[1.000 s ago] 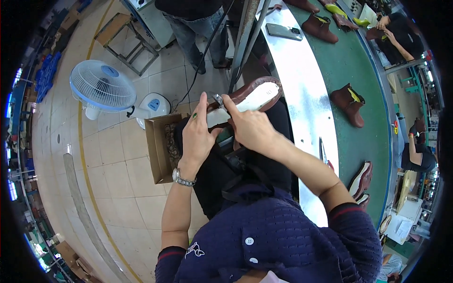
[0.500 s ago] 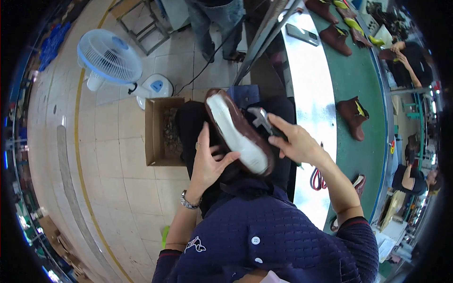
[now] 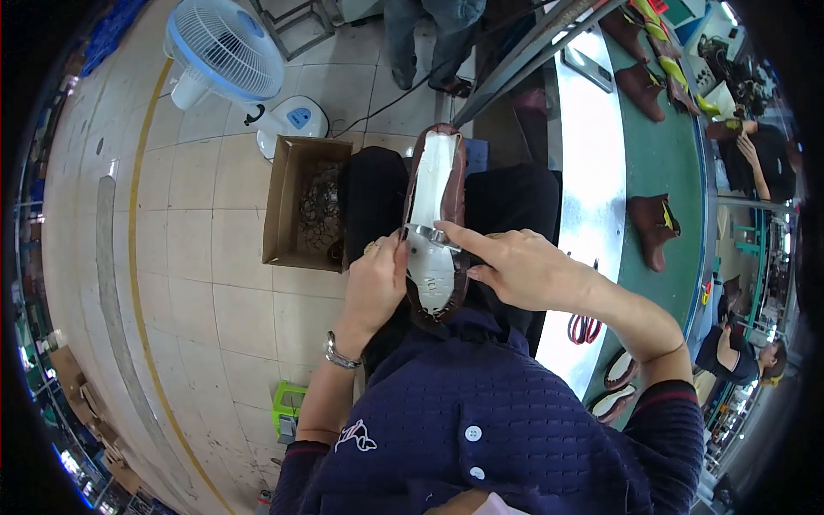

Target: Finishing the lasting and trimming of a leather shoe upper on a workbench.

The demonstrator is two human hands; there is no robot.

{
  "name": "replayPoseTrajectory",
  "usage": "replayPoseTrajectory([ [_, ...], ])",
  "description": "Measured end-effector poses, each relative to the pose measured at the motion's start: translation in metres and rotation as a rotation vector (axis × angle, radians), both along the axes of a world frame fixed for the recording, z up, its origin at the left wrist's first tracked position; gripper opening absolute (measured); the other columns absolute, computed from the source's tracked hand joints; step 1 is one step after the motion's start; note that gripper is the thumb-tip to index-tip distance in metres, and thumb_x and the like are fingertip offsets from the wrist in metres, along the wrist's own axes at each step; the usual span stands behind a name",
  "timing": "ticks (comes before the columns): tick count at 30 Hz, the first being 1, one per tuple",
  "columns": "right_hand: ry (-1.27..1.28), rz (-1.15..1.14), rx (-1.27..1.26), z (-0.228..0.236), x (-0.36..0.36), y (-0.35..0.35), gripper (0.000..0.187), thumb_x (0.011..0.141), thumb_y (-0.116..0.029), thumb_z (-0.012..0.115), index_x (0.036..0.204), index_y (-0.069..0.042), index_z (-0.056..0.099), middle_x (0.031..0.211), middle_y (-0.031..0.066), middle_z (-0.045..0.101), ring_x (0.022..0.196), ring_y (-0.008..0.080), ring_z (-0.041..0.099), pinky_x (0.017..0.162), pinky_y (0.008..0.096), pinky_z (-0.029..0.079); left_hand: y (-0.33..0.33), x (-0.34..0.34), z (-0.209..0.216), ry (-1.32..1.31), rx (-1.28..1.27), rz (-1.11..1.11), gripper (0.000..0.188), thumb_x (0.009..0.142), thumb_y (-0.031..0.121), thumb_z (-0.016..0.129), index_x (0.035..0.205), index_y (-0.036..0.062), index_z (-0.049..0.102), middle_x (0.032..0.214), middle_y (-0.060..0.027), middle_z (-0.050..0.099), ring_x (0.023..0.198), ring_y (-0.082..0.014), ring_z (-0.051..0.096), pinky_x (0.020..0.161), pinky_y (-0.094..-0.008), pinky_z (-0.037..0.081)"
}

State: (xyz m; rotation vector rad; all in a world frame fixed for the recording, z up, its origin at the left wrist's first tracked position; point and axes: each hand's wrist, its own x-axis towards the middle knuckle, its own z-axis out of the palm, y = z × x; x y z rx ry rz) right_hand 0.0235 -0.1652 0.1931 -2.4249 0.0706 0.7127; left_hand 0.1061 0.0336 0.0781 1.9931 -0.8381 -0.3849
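One brown shoe (image 3: 456,193) sits over the lap, underside up; its white bottom is bare with no outsole on, so the work looks partway, how much remains unclear. The left hand (image 3: 378,279) clasps its left edge; the right hand (image 3: 525,270) is clamped on one metal tool (image 3: 432,236) across it. Rightward: one pair of scissors (image 3: 584,329), one phone (image 3: 589,69); leftward: one cardboard box (image 3: 283,206), one fan (image 3: 225,47).

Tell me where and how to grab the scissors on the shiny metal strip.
Grip the scissors' looped handles, probably coming from the body side: the loops lie in plain view there, while the right forearm hides the middle and the blade tips point away.
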Motion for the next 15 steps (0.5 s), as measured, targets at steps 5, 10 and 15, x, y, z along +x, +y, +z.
replayPoseTrajectory([
  [5, -0.008, 0.066, -0.173, -0.005, -0.004, 0.011, 0.068, 0.092, -0.014, 0.057, 0.151, -0.017, 0.023, 0.087, 0.0238, 0.064, 0.068, 0.0390, 0.066, 0.062, 0.0456, 0.055, -0.004, -0.006, 0.002, -0.258, 0.199, -0.048, 0.030, 0.094, 0.010, 0.056, 0.119, -0.0072, 0.056, 0.099, -0.0202, 0.065, 0.081, -0.0330, 0.066, 0.067, -0.0370, 0.055],
  [10, -0.096, -0.001, -0.153, -0.026, -0.025, 0.013, 0.071, 0.092, -0.013, 0.057, 0.152, -0.020, 0.019, 0.086, 0.0235, 0.064, 0.061, 0.0355, 0.067, 0.056, 0.0432, 0.057, -0.004, 0.005, -0.002, 0.771, -0.166, -0.022, 0.052, 0.099, 0.024, 0.054, 0.145, 0.0036, 0.039, 0.128, -0.0159, 0.059, 0.107, -0.0236, 0.064, 0.088, -0.0311, 0.052],
  [15, -0.199, -0.040, -0.127, -0.036, -0.035, 0.016, 0.069, 0.092, -0.012, 0.057, 0.151, -0.021, 0.023, 0.083, 0.0235, 0.066, 0.060, 0.0346, 0.067, 0.051, 0.0411, 0.057, -0.037, 0.028, -0.020, 1.743, -0.633, -0.071, 0.069, 0.100, 0.039, 0.051, 0.155, 0.0183, 0.016, 0.150, -0.0044, 0.037, 0.131, -0.0172, 0.043, 0.109, -0.0332, 0.035],
])
